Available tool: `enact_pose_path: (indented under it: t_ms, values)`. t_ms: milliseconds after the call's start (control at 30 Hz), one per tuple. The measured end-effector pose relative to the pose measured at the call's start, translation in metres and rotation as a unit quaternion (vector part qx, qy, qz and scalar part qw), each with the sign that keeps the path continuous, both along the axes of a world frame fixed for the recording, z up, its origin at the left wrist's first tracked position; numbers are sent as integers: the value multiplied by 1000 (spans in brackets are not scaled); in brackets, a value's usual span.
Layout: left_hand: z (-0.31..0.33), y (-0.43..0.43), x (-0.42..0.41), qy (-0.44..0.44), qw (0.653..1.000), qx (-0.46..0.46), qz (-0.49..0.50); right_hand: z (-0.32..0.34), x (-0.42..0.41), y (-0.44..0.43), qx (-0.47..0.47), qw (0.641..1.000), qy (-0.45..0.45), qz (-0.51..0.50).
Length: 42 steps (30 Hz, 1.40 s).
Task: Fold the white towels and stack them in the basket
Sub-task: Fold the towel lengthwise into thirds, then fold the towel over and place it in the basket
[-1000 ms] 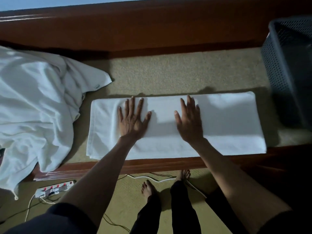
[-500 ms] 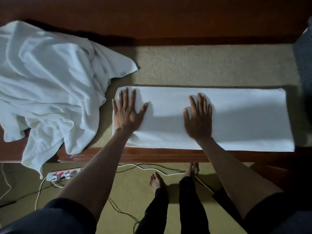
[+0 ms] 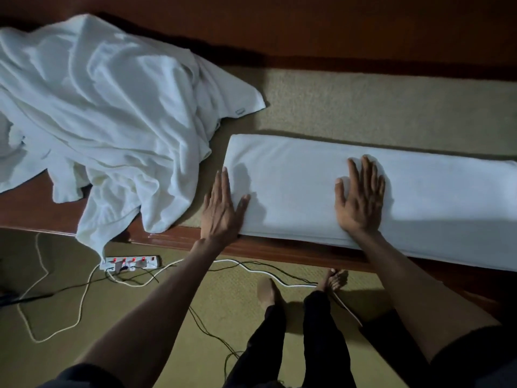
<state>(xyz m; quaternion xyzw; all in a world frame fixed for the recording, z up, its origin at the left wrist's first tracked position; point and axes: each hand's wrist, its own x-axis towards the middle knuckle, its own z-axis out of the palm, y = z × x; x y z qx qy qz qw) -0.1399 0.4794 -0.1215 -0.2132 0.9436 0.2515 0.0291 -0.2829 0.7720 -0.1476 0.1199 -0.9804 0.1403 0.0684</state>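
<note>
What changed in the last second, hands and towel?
The left hand slid left along the folded towel to its left end, now straddling that edge. Nothing gripped or released. The right hand stays flat mid-towel; the crumpled towel pile lies as before.

We record a single view, worn on the person's head. It faces forward and steeply down along both forearms, near enough that the left hand [image 3: 221,208] and right hand [image 3: 361,200] sit mid-frame. Beyond the fingertips it reaches a wooden board [image 3: 335,29]; behind the wrists, the person's feet [image 3: 268,292] and the floor [image 3: 167,317]. Right of the right fingers, the folded towel [image 3: 293,186] runs off frame.
</note>
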Motion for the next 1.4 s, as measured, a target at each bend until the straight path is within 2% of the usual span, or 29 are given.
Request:
enact_pose_path:
  t_ms: [133, 267, 367, 533, 733, 933, 1000, 1067, 1133, 1200, 1300, 1367, 1400]
  values:
    - [26, 3, -30, 36, 993, 50, 96, 1, 5, -1, -12, 999, 31, -5]
    - [37, -7, -65, -53, 982, 81, 161, 10, 0, -3, -1, 1000, -5, 3]
    - [41, -9, -76, -118, 964, 143, 189, 13, -4, -2, 11, 999, -39, 10]
    - [39, -30, -83, -140, 927, 275, 213, 10, -2, 0, 32, 999, -33, 6]
    - [68, -28, -69, -69, 884, 430, 169, 14, -4, 0, 56, 996, -69, 13]
    - [125, 17, -82, -73, 845, 519, 106, 38, -14, 19, 42, 981, -170, 82]
    - [143, 44, -95, -61, 846, 522, 93, 48, -21, 39, 10, 974, -198, 108]
    - [163, 79, -109, -54, 872, 481, 77, 59, -26, 71, 32, 961, -234, 147]
    - [182, 119, -121, -44, 901, 428, 51, 73, -36, 105, -34, 945, -284, 160]
    - [193, 163, -134, -42, 914, 402, 20, 107, -43, 136, -152, 922, -354, 46]
    - [195, 224, -149, -31, 921, 387, -16, 120, -52, 196, -176, 925, -335, -21]
    - [191, 262, -158, -31, 924, 380, -25, 129, -57, 232, -239, 899, -360, -76]
    - [187, 280, -163, -35, 925, 377, -30, 131, -58, 248, -288, 872, -377, -117]
